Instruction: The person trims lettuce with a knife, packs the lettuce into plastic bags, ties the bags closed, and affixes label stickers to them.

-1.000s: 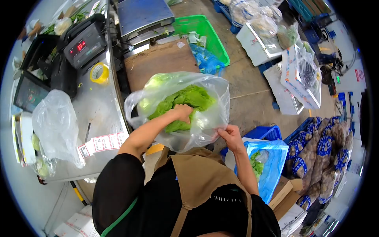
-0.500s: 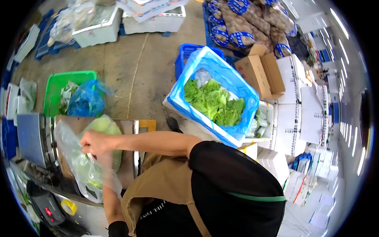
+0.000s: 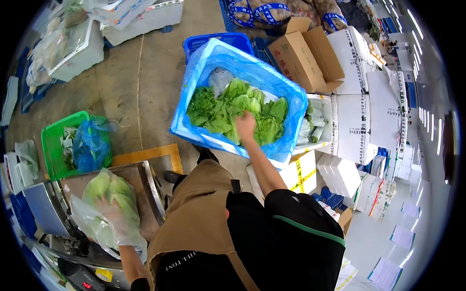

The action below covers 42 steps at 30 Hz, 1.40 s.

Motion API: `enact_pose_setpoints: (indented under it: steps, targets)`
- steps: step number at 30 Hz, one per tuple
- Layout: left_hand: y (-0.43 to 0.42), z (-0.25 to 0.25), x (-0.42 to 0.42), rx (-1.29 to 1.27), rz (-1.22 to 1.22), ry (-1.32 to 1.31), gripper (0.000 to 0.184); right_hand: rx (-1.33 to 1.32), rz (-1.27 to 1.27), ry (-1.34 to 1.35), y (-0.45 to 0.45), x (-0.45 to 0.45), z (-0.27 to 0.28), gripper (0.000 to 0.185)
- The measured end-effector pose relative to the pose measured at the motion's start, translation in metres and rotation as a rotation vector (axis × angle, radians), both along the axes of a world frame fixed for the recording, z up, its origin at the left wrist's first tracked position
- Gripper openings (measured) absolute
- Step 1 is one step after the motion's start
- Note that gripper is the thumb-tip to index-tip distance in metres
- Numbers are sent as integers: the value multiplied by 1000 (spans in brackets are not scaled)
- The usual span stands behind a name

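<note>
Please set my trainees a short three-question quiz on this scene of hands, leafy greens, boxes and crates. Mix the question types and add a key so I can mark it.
1. Multiple choice. Where is the right hand?
a) In the open cardboard box
b) Among the leafy greens in the blue-lined box
c) On the apron

2. True or false? Blue plastic lies in the green crate.

3. Fill in the missing word. The left hand is at a ____ plastic bag with pale green produce in it.

Key
1. b
2. True
3. clear
</note>
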<state>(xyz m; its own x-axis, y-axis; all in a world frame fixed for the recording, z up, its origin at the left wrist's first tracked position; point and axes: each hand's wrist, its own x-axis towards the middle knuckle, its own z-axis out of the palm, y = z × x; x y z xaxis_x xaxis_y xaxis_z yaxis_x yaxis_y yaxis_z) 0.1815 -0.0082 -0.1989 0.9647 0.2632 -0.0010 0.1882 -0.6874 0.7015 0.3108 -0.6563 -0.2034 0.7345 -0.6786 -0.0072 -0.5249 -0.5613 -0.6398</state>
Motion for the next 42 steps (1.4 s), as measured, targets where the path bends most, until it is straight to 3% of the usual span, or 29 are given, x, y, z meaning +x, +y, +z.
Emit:
enact_pose_setpoints:
  steps: [1,2,4,7,10,11,13,15,17,19,24,27,30,31,33,36,42]
  targets:
    - [-23,26,4,-13,4,-39,57,-167,-144,65,-44,-22,-19,51]
    - [-34,37,8,-51,16,-39,54,-5,-243,267,-76,-36,-7,65]
    - [-45,53,10,-150,50,-1,50,-76,-394,490,-124,-74,-43,86]
    - [-54,67,8,-166,118,152,47,-30,-448,745,-132,-98,-53,109]
    - [-77,86,11,349,-29,301,47,-229,-383,974,-116,-93,-63,120]
    - [-87,95,11,595,-115,345,48,-239,-356,972,-119,-95,-64,121]
    - [-96,102,9,219,-6,226,49,-257,-298,961,-127,-100,-62,122]
    - [-97,103,2,270,24,236,48,-125,-250,894,-137,-100,-51,122]
    - [-82,103,-8,749,-33,400,47,-68,-202,782,-144,-110,-45,118]
    - [-75,106,-15,838,40,454,46,-107,-194,756,-149,-117,-50,116]
    - [-47,120,-43,411,378,348,45,-117,-331,688,-138,-105,-45,103]
    - [-28,128,-60,237,516,286,45,-80,-391,653,-141,-85,-6,86]
    - [-14,133,-67,83,628,225,45,388,-191,179,-187,-100,-18,67]
    - [-10,135,-72,87,638,212,45,662,-180,22,-179,-87,15,54]
    - [23,123,-93,269,558,143,45,991,-153,-128,-172,-73,54,54]
    - [-8,149,-76,383,649,178,47,1349,-130,-316,-164,-58,61,54]
    - [-33,179,-76,308,773,117,48,1875,37,-630,-77,0,83,52]
